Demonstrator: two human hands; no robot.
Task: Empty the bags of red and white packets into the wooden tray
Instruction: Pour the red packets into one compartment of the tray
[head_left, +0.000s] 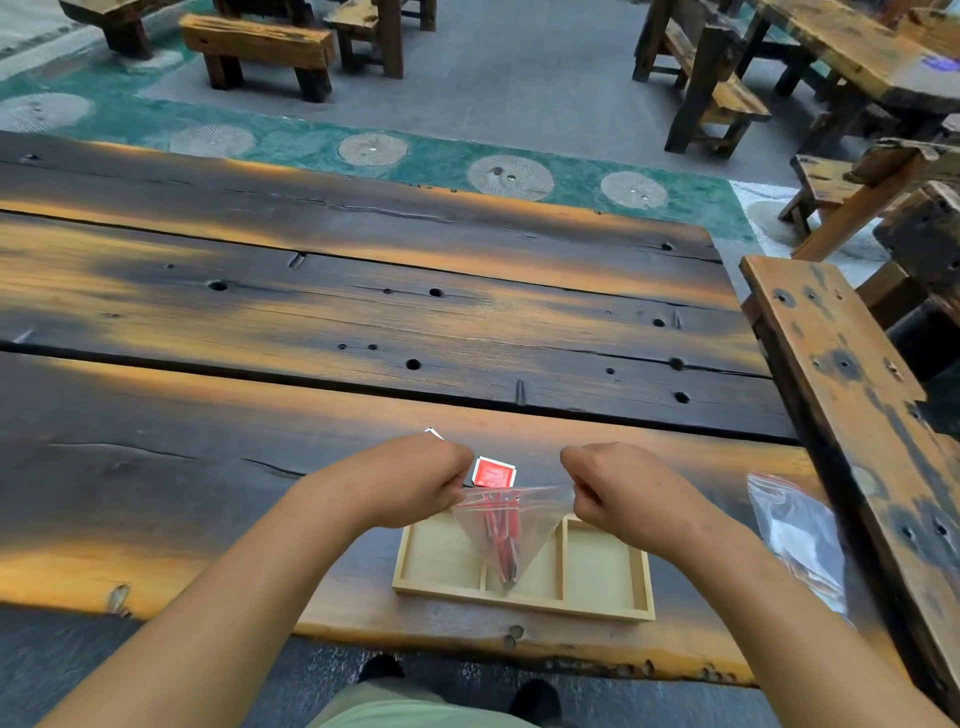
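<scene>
A clear plastic bag (511, 530) with red packets inside hangs over the wooden tray (602, 571), its lower corner pointing down at the middle compartment. My left hand (415, 480) pinches the bag's top left corner and my right hand (618, 493) pinches its top right corner, stretching the mouth between them. A red and white packet (493, 472) lies on the table just beyond the bag. A white corner of another packet (434, 433) peeks out behind my left hand. The tray's three compartments look bare.
A second clear bag (800, 540) with white packets lies on the table to the right of the tray. A wooden bench (852, 384) runs along the table's right side. The dark plank table (363, 322) stretches far ahead; more benches stand beyond.
</scene>
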